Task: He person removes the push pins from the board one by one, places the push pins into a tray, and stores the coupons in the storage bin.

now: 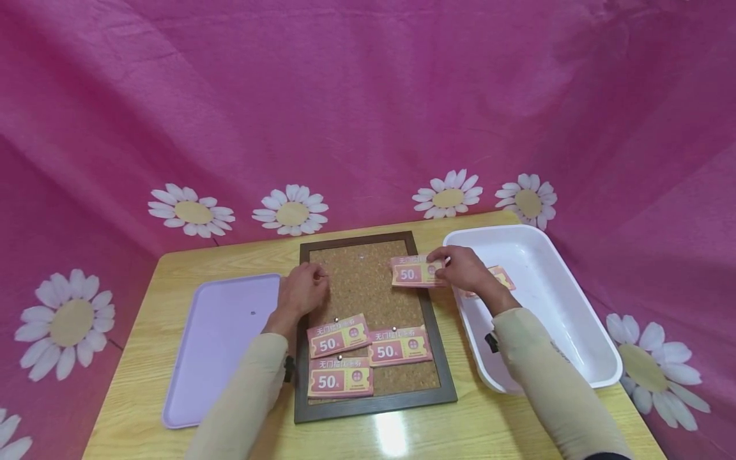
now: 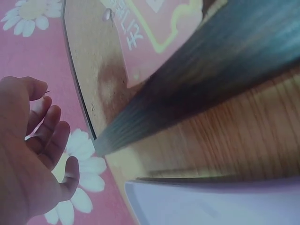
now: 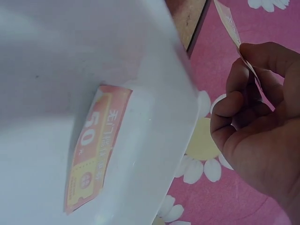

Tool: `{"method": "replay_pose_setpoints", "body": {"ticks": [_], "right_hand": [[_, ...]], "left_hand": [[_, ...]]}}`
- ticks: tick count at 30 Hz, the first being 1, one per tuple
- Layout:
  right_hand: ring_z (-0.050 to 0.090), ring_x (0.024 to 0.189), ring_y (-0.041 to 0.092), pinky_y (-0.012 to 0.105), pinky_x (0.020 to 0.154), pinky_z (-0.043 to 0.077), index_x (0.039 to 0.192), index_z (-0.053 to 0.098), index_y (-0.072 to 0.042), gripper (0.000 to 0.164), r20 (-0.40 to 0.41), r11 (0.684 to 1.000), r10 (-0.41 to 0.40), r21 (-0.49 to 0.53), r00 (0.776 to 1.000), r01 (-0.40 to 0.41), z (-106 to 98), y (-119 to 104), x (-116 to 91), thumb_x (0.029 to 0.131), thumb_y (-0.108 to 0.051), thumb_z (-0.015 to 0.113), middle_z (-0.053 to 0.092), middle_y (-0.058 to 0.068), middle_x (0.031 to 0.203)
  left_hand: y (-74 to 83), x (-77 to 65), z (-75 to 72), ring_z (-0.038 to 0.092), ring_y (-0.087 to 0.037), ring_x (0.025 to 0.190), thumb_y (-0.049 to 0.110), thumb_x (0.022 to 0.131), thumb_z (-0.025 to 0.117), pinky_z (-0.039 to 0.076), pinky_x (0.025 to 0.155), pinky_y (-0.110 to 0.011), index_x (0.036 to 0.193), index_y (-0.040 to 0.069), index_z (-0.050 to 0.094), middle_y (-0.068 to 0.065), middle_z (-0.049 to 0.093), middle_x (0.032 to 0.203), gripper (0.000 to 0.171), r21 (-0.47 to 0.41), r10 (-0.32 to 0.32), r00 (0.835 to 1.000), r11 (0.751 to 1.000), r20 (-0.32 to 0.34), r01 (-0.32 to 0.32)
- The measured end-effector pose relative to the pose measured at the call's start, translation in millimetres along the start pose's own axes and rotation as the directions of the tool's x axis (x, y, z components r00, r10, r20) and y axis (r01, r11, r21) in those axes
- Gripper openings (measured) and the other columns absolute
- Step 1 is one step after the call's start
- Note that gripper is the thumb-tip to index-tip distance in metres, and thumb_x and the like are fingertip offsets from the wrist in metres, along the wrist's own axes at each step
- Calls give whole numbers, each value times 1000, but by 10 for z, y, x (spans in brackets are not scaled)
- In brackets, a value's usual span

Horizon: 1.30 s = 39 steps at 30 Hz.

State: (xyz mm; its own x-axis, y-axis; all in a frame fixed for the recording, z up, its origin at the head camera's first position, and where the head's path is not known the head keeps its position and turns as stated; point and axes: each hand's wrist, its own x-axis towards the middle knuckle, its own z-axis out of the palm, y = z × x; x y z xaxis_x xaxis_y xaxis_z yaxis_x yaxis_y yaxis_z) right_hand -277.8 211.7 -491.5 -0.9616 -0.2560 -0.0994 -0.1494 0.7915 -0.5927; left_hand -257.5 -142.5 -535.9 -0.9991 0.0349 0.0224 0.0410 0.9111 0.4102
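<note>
My right hand (image 1: pixel 464 271) pinches a pink and yellow coupon (image 1: pixel 411 273) marked 50 between thumb and fingers, over the upper right of a cork board (image 1: pixel 368 294). In the right wrist view that coupon (image 3: pixel 228 21) shows nearly edge-on. My left hand (image 1: pixel 301 294) hovers by the board's left frame. Thumb and forefinger pinch a thumbtack (image 2: pixel 47 92), of which only the thin point shows. Three coupons hang on the board's lower half: an upper left one (image 1: pixel 339 337), a right one (image 1: pixel 400 347) and a bottom left one (image 1: pixel 341 378), each with a small tack at its top.
To the right stands a deep white basin (image 1: pixel 552 306) with a loose coupon (image 3: pixel 96 145) in it. A flat purple tray (image 1: pixel 218 345) lies left of the board, a small dark thing (image 1: pixel 253 313) on it. Behind the wooden table (image 1: pixel 230 259) hangs a pink flowered cloth (image 1: pixel 356 115).
</note>
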Motion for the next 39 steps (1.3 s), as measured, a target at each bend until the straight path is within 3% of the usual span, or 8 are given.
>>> {"method": "replay_pose_setpoints", "body": {"ticks": [12, 19, 26, 32, 39], "right_hand": [[59, 80, 22, 28, 62, 44, 110, 69, -11, 32, -37, 1000, 1, 30, 999, 0, -11, 151, -53, 79, -6, 64, 64, 13, 107], [58, 80, 22, 29, 67, 43, 113, 69, -11, 33, -59, 999, 33, 20, 998, -32, -100, 212, -108, 80, -7, 65, 66, 15, 110], [59, 80, 22, 29, 66, 43, 113, 69, -9, 33, -74, 999, 33, 8, 997, -32, -183, 297, -163, 80, -7, 65, 66, 17, 110], [58, 82, 23, 28, 65, 42, 113, 69, -10, 33, -63, 999, 53, 0, 997, -53, -204, 389, -187, 81, -9, 66, 65, 17, 108], [59, 82, 24, 28, 64, 42, 113, 69, -10, 33, -66, 998, 59, 10, 996, -59, -241, 462, -211, 80, -10, 67, 66, 18, 108]], "left_hand": [[-142, -60, -45, 57, -21, 86, 31, 85, 59, 40, 85, -44, 89, 22, 66, 1, 61, 87, 12, -45, 0, 998, 999, -56, -3], [-256, -96, -106, 59, -23, 95, 33, 86, 60, 40, 88, -50, 93, 19, 69, -1, 64, 94, 18, -13, -9, 998, 1000, -57, 8], [-343, -135, -219, 63, -24, 96, 34, 86, 59, 42, 88, -51, 92, 18, 69, -1, 67, 96, 20, 38, -44, 999, 998, -18, 44], [-471, -167, -290, 62, -24, 94, 36, 83, 58, 40, 88, -52, 96, 16, 69, -3, 68, 99, 26, 26, -79, 997, 997, 14, 78], [-593, -193, -325, 62, -22, 90, 31, 80, 57, 41, 84, -51, 89, 17, 68, -1, 69, 90, 20, 40, -109, 994, 993, 28, 108]]}}
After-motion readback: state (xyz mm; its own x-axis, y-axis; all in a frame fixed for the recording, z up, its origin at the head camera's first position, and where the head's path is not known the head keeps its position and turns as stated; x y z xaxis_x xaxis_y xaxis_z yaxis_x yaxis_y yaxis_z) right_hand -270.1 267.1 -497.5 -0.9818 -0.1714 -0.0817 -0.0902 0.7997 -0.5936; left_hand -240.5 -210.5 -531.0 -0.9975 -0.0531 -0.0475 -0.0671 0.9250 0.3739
